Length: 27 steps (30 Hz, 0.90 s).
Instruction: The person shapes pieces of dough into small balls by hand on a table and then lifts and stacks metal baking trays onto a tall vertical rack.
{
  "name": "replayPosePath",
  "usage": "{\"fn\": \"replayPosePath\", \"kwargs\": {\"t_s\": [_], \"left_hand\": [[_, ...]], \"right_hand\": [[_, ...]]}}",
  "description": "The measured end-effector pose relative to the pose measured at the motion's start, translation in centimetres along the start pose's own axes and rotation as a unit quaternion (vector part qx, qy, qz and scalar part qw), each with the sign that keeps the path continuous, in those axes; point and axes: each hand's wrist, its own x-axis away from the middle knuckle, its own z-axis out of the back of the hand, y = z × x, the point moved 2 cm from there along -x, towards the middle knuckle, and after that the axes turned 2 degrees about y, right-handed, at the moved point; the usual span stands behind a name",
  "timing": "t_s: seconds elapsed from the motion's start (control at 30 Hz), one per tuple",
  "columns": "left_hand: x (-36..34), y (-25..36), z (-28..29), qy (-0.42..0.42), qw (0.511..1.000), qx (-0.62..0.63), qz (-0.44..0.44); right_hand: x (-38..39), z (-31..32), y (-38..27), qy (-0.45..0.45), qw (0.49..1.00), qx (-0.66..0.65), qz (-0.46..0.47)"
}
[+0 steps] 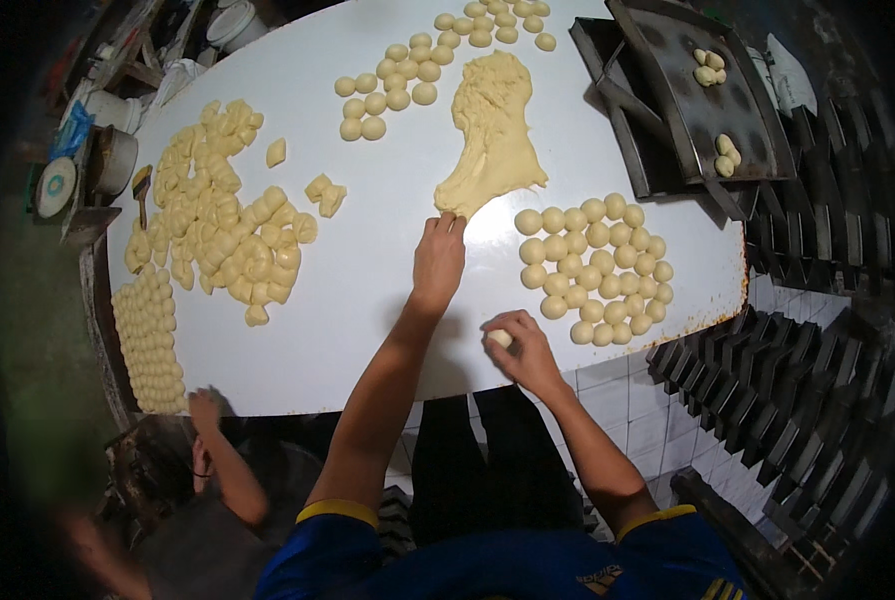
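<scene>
My left hand (437, 260) has its fingers closed on the near end of a large loose slab of pale yellow dough (492, 120) on the white tabletop. My right hand (517, 345) is cupped round a small dough ball (499, 338) near the table's front edge. Several rows of smooth round dough balls (592, 265) lie to the right, and more balls (397, 75) lie at the back. A mass of cut, irregular dough pieces (222, 220) covers the left of the table.
Metal trays (692, 90) with a few dough pieces sit at the back right, above stacked dark moulds (747, 400). A co-worker's hand (203, 405) is at the lower left beside small dough pieces (147, 340). Pots (117, 160) line the left side.
</scene>
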Motion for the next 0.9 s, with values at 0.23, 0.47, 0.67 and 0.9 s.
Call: {"fn": "replayPosePath", "kwargs": {"t_s": [0.23,0.47,0.67,0.9], "left_hand": [[3.3,-1.3,-2.1,-0.148,0.987,-0.005,0.061],[22.6,0.8,0.9,-0.213,0.915,0.271,0.211],[23.0,0.2,5.6,-0.031,0.969,0.082,0.231],[21.6,-2.6,3.8,-0.036,0.987,-0.034,0.155]], "right_hand": [[-4.6,2.1,-0.9,0.073,0.990,-0.087,-0.090],[-13.2,-0.5,-1.8,0.094,0.988,0.085,0.092],[-17.4,-3.4,-1.4,0.075,0.954,0.288,0.047],[-4.8,-7.5,1.1,-0.139,0.932,0.295,0.156]]}}
